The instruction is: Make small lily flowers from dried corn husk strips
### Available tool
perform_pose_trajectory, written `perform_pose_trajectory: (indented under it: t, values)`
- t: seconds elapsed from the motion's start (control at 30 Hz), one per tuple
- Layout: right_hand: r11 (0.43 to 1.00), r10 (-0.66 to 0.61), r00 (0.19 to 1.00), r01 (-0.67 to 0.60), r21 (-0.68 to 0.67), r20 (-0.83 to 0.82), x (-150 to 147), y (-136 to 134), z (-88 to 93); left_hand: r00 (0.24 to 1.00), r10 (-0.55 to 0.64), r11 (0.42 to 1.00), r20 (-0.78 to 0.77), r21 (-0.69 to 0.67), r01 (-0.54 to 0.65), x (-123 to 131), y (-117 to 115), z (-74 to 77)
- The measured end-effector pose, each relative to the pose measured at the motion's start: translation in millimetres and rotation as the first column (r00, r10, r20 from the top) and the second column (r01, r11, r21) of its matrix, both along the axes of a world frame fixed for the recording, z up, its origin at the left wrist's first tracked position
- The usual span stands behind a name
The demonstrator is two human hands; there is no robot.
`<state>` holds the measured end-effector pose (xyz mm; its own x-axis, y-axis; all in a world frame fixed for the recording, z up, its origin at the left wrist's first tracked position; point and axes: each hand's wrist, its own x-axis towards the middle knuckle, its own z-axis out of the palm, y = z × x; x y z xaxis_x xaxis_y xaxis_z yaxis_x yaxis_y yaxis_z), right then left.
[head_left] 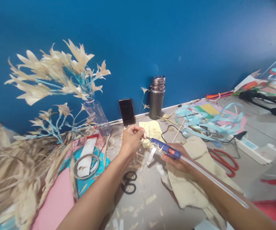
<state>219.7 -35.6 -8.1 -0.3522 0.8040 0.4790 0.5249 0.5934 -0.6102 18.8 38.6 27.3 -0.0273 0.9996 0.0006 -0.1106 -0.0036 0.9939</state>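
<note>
Your left hand (pixel 131 138) has its fingertips pinched together on a small pale piece (pixel 144 135), held a little above the grey surface. Your right hand (pixel 179 161) is clamped around a blue glue gun (pixel 166 149), with the palm under its body.

The gun's long axis runs from your right hand away from you and leftward, straight toward your left-hand fingertips. Its nozzle ends right at the pinched piece; whether it touches or stops just short cannot be told. A clear glue stick (pixel 214 182) sticks out of the gun's back and lies along your right forearm. The piece is therefore left of and slightly beyond your right hand, in line with the nozzle, and only your left hand is on it.

Just beyond your left-hand fingertips lies a yellow paper (pixel 153 127). Farther beyond, a phone (pixel 126 111) leans on the blue wall, with a metal flask (pixel 157 99) to its right. Black scissors (pixel 128 182) lie nearer to you than your left hand. A beige cloth (pixel 190 188) is under your right hand, and red scissors (pixel 225 161) lie to its right.
</note>
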Motion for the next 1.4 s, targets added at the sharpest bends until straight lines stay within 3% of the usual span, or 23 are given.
perform_pose_trajectory:
  t: [0.3, 0.47, 0.67, 0.83, 0.97, 1.1, 1.17, 1.27, 1.4]
  values:
    - [0.999, -0.036, 0.999, 0.037, -0.033, 0.024, 0, -2, 1.7, 1.000, 0.009, 0.999, -0.001, -0.034, -0.009, -1, -1, 5.6]
    - [0.995, -0.090, 0.984, 0.094, -0.020, 0.155, 1, 1, -0.4, 0.996, 0.012, 0.990, 0.087, -0.143, 0.001, -13, 3, 18.7]
    - [0.970, -0.185, 0.848, 0.240, -0.049, 0.498, 7, 9, 3.3, 0.964, -0.063, 0.967, 0.259, -0.223, 0.123, -20, 0, 30.1]
    - [0.937, -0.180, 0.790, 0.319, -0.143, 0.586, 12, 10, 9.2, 0.969, -0.060, 0.971, 0.241, -0.210, 0.112, -17, -4, 31.9]
    - [0.966, -0.097, 0.865, 0.201, -0.164, 0.492, 17, 10, 20.5, 0.980, -0.079, 0.985, 0.182, -0.139, 0.106, -15, -7, 33.7]
    - [0.976, -0.181, 0.966, 0.200, -0.091, 0.185, 7, 17, 49.9, 0.988, -0.112, 0.993, 0.106, -0.021, 0.114, -10, -14, 39.0]
    - [0.970, -0.204, 0.979, 0.206, -0.127, 0.031, -6, 24, 67.9, 0.991, -0.118, 0.992, 0.056, 0.045, 0.115, -7, -19, 42.9]
    - [0.980, -0.134, 0.990, 0.125, -0.153, -0.047, -27, 34, 88.0, 0.994, -0.111, 0.985, -0.008, 0.134, 0.111, -5, -25, 48.3]
    - [0.960, -0.120, 0.989, 0.095, -0.263, -0.082, -43, 41, 93.9, 0.996, -0.078, 0.981, -0.047, 0.175, 0.085, -6, -27, 50.2]
